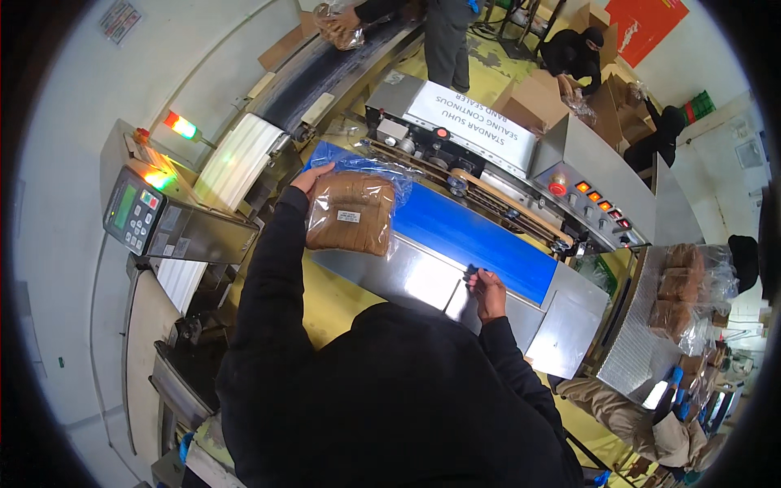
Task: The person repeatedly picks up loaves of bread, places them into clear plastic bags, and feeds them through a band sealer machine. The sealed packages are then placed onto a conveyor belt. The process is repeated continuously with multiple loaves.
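Nearest the wearer, the right hand [489, 291] is seen closed narrowly on a small dark object [472, 277], too small to identify, at the near steel edge of the sealing machine [423, 281]; it rests at about 5 o'clock from the bagged bread.

Further out, at roughly 11 o'clock from the right hand, the bagged loaf of brown sliced bread [351, 213] is held by the left hand [311, 179], whose fingers are wrapped over the bag's upper left corner. The loaf lies partly on the blue conveyor belt [476, 240] and partly over the steel edge, its white label facing up. Its long axis is judged to run roughly 12 to 6 o'clock, across the belt's line of travel. The left hand is plainly the nearer one; the right is well apart from the loaf.

At 9 o'clock a keypad control unit [134, 213] is noted beside a white roller conveyor [240, 163]. Beyond the belt, the sealer housing with red buttons [569, 187] is recorded. At 3 o'clock, further bagged loaves [679, 293] are stacked on a steel table.
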Motion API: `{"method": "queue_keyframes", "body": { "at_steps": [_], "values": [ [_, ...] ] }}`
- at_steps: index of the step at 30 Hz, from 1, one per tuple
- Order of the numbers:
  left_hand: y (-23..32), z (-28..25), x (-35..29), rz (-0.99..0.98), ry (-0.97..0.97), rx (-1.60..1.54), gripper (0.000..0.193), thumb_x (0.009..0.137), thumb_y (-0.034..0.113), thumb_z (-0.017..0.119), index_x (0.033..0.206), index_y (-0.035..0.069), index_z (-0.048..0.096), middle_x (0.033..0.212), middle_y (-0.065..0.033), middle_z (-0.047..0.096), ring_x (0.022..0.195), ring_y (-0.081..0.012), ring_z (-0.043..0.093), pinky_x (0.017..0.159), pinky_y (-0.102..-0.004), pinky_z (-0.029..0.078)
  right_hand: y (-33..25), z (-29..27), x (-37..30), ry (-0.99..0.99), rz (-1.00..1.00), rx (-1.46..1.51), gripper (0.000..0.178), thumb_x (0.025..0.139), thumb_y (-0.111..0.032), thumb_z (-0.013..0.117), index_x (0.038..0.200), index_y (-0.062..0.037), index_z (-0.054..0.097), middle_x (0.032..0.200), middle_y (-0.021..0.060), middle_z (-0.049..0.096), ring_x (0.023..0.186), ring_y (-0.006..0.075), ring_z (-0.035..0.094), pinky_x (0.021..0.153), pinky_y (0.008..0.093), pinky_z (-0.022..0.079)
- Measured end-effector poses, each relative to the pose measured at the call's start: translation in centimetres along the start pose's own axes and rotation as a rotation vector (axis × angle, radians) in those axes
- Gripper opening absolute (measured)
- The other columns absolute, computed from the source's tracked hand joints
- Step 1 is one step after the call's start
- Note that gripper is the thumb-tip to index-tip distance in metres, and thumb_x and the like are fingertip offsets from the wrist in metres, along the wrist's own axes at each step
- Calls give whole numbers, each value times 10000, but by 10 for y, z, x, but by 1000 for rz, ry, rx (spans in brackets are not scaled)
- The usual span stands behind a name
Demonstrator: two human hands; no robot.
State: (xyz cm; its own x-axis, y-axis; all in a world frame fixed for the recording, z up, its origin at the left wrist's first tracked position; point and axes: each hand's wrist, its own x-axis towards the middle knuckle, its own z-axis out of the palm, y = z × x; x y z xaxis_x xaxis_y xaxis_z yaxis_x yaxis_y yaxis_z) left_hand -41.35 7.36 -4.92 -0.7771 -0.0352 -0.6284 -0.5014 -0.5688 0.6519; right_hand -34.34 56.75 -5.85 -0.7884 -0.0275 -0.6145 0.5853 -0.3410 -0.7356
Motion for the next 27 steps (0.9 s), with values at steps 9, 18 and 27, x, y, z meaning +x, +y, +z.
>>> {"method": "queue_keyframes", "body": {
  "at_steps": [9,18,27],
  "values": [
    [-11,-64,-29,258,191,19,148,851,163,622,857,15,627,805,-69,656,642,-154,614,585,-296,509,6,3,2,-26,5,-36,143,869,-158,616,764,-89,547,719,59,622,628,145,585,605,266,463],
    [-79,-106,-188,543,518,-299,257,912,253,545,1020,24,590,1038,-61,642,860,-104,589,626,-204,448,5,25,1,-97,51,-163,148,868,-166,614,760,-91,545,709,55,616,629,158,587,600,283,463],
    [-147,-228,-345,1073,1107,-531,278,923,244,534,1010,-9,609,1001,-56,626,886,-138,576,769,-287,466,19,46,2,-211,59,-331,93,861,-158,613,816,-92,566,730,44,622,644,149,586,611,277,446]
  ]
}}
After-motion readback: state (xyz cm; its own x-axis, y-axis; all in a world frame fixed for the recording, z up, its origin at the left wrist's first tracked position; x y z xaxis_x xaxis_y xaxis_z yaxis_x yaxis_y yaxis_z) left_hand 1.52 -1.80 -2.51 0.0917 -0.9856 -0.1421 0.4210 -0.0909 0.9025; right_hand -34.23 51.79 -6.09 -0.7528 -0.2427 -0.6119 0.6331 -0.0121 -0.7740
